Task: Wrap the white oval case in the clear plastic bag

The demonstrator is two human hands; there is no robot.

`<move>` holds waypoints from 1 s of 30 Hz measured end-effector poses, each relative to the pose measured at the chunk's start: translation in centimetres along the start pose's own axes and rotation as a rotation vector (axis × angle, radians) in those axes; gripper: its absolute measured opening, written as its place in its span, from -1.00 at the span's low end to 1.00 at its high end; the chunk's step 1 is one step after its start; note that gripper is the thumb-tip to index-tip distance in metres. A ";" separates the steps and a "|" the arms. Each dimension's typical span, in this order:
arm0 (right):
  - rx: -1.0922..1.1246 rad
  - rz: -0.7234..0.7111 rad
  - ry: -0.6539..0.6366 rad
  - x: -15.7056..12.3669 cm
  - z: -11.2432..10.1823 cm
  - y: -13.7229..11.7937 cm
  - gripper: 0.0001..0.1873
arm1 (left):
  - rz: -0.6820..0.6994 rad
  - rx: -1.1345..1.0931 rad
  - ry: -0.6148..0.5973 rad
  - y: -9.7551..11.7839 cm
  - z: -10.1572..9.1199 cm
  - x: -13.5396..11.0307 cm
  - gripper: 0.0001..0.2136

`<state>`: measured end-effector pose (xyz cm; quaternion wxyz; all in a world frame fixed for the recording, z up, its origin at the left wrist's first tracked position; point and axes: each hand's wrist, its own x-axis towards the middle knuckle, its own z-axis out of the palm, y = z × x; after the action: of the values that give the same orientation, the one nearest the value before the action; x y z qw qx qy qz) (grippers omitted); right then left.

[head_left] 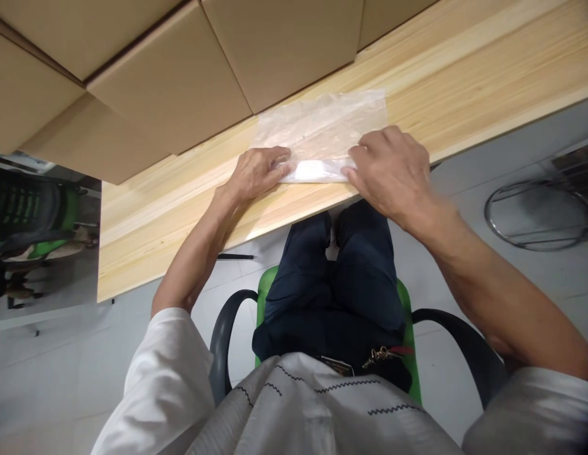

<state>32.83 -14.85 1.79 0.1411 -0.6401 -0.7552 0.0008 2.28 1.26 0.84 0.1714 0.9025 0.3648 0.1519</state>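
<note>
One translucent plastic sheet [322, 129] lies between both hands [258, 170], near edge held.

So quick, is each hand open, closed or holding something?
Left hand: partly curled over the translucent plastic at its left; firm hold can't be told.
Right hand: closed, holding the plastic's right side.

whitish plastic [325, 129], pale-yellow wood-grained table [474, 76]

Pale grey shirt [294, 417], short sleeves [165, 373], dark zigzag lines [346, 385] across the front (five visible). Trousers [313, 278] dark navy; key-like metal bits [380, 356] and red strip [402, 349] at waist.
</note>
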 end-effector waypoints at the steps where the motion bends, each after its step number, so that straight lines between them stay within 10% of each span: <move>1: 0.032 -0.038 -0.003 0.1 -0.2 -0.9 -0.59 | 0.001 -0.006 -0.005 0.0 -0.1 0.0 -0.49; 8: 0.200 -0.265 -0.068 1.1 1.8 -5.8 -0.10 | -0.017 0.001 -0.072 0.3 -0.6 0.3 -0.33; 30: 0.221 -0.186 -0.062 0.6 4.3 -5.2 -0.05 | -0.194 -0.455 -0.132 -2.3 -4.5 -1.0 -0.43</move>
<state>26.75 -14.41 -1.28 0.1868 -0.5475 -0.8106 0.0906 -1.60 3.03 3.73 0.4073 0.8095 0.3940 0.1534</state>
